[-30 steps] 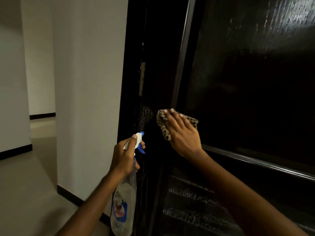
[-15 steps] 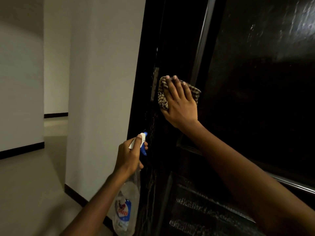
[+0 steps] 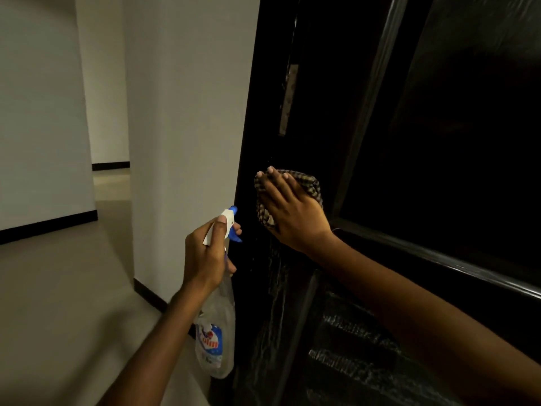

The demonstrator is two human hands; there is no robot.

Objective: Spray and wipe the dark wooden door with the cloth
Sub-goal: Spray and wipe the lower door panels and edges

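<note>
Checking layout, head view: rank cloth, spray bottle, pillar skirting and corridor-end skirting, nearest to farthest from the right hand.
1. Cloth, under the right hand.
2. Spray bottle, lower left.
3. Pillar skirting, below left.
4. Corridor-end skirting, far left.

The head view is showing one door point(image 3: 439, 142), one cloth point(image 3: 310, 183), one spray bottle point(image 3: 216, 332) at 7 o'clock, and two hands: left hand point(image 3: 205, 253), right hand point(image 3: 292, 218).
</note>
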